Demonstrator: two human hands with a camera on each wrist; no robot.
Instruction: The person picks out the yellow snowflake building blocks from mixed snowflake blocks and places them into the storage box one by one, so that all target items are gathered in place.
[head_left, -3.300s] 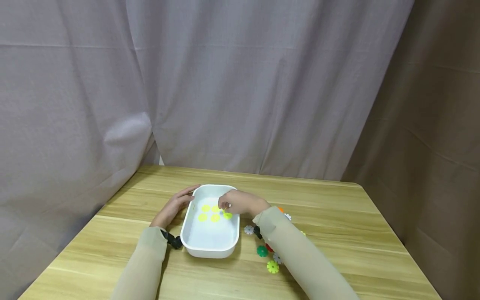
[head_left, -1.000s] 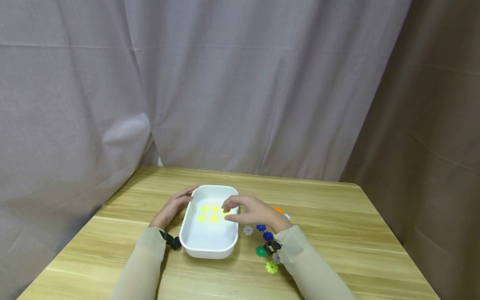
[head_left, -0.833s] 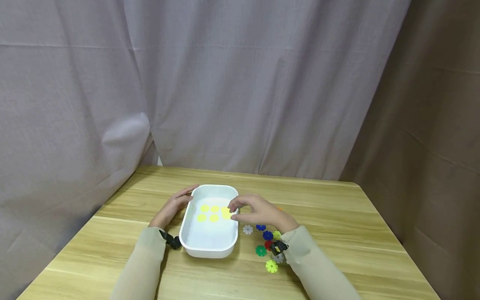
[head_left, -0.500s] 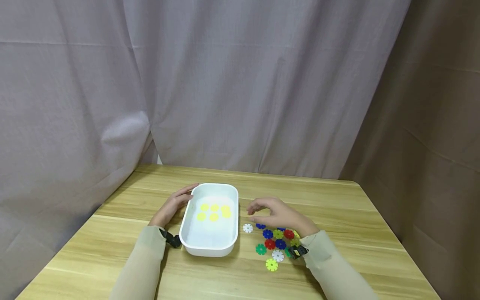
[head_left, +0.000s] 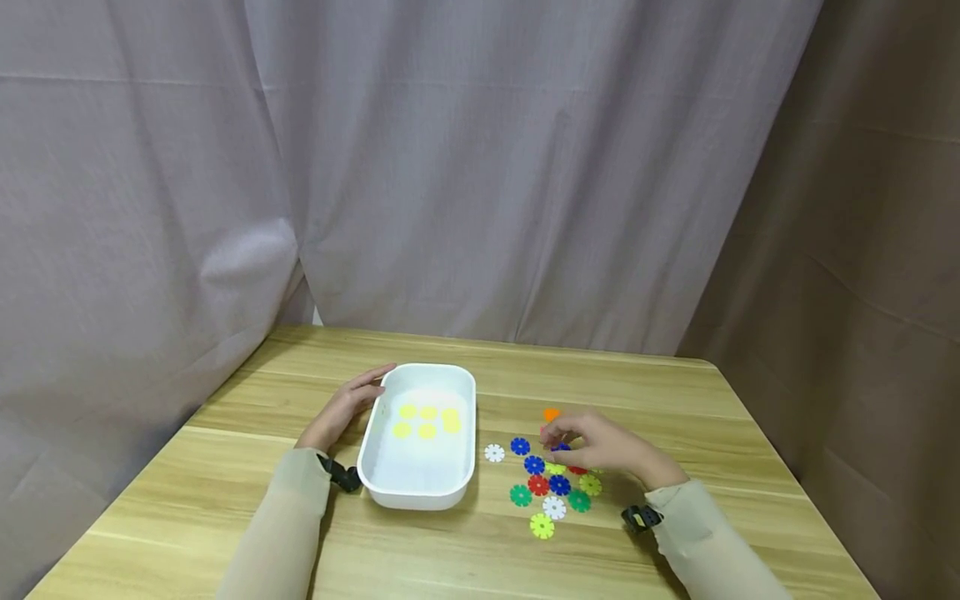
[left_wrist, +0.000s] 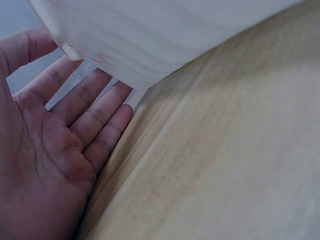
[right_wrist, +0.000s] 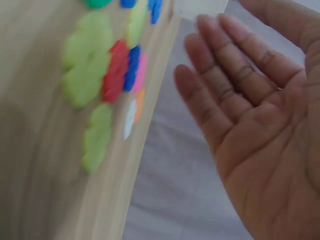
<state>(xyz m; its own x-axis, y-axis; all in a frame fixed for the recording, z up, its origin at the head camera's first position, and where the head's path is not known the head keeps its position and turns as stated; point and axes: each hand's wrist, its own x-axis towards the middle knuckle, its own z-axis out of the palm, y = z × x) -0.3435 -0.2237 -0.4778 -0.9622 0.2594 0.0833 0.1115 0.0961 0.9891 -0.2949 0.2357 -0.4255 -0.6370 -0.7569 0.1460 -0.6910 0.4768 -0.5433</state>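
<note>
A white rectangular tub (head_left: pixel 417 475) stands on the table with several yellow notched discs (head_left: pixel 427 431) lying flat in it; two at its right overlap. My left hand (head_left: pixel 347 413) touches the tub's left side with straight fingers, and in the left wrist view the fingertips (left_wrist: pixel 125 112) reach its outer wall. My right hand (head_left: pixel 600 443) hovers over loose notched plastic discs right of the tub and holds nothing. Its fingers hang loosely bent in the right wrist view. Among these discs are a red one (head_left: pixel 538 485), a green one (head_left: pixel 521 495) and a yellow-green one (head_left: pixel 542 526).
The discs lie close together on the wooden table (head_left: pixel 420 558), including blue (head_left: pixel 520 447), white (head_left: pixel 494 453) and orange (head_left: pixel 552 414) ones. Grey curtains (head_left: pixel 450 208) hang behind the table and along its sides. Black wrist cameras (head_left: pixel 642 518) sit on both wrists.
My right hand has left the tub, where a yellow disc now lies at the right, and has moved right over the loose discs, uncovering several. My left hand stays at the tub.
</note>
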